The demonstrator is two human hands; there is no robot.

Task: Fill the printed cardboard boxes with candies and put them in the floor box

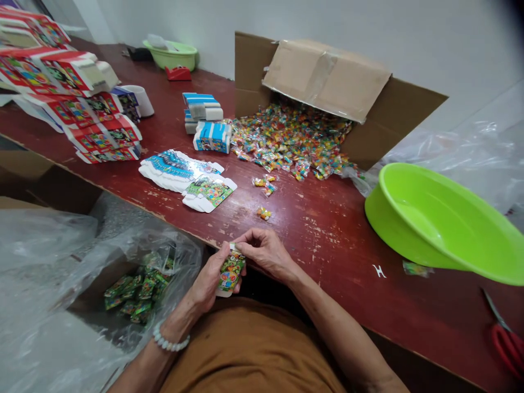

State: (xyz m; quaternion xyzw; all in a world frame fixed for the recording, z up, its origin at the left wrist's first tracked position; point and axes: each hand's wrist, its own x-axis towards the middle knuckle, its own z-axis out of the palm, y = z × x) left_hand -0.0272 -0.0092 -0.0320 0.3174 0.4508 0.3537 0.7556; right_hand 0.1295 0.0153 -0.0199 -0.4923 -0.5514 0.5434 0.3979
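Printed card carton [230, 274] is held just off the bench edge, the left hand [209, 285] closed around it and the right hand [265, 252] pinching its top. Folded cartons [77, 103] stack at upper left; flat card blanks [180, 172] and loose candy packets [290, 142] lie upper centre on the bench [327, 262].

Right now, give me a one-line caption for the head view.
The left hand and right hand hold a small printed carton at the red table's edge.

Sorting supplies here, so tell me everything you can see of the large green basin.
The basin is round, glossy lime-green plastic with a smooth rim. It sits tilted on the worn red table, its raised side cut off by the picture's right edge, with clear plastic sheeting behind it.
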